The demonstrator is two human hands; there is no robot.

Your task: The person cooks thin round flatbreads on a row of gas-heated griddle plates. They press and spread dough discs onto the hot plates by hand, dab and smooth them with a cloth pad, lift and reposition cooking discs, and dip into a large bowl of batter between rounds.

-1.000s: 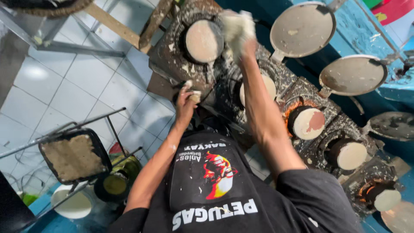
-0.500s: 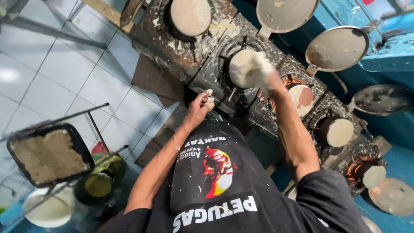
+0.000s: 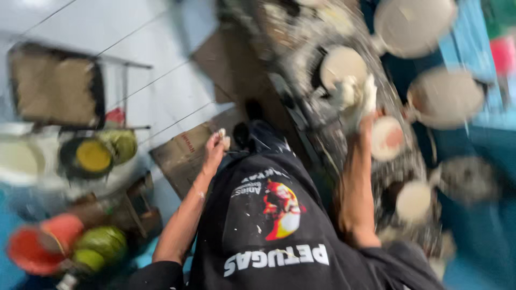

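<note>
The view is motion-blurred. My right hand (image 3: pixel 357 99) reaches over a row of black burners and grips a batter-smeared white cloth (image 3: pixel 349 91), just beside a round pan of pale batter (image 3: pixel 341 63). More small pans of white batter (image 3: pixel 388 137) follow along the row toward me. My left hand (image 3: pixel 216 142) is drawn back beside my black printed apron (image 3: pixel 269 215), fingers closed around a small pale piece. Two round lids (image 3: pixel 411 24) stand open behind the burners.
At the left, a dark tray of brownish filling (image 3: pixel 54 83) rests on a wire rack above a white tiled floor. Below it are a white bowl (image 3: pixel 19 161), a pot of yellow filling (image 3: pixel 92 157), a red bucket (image 3: pixel 37 247) and green rounds (image 3: pixel 102 241). Cardboard (image 3: pixel 180 153) lies by the stove.
My right hand with the cloth has come back from the far pan to a nearer one. My left hand has left the stove edge. The view has swung left and blurred.
</note>
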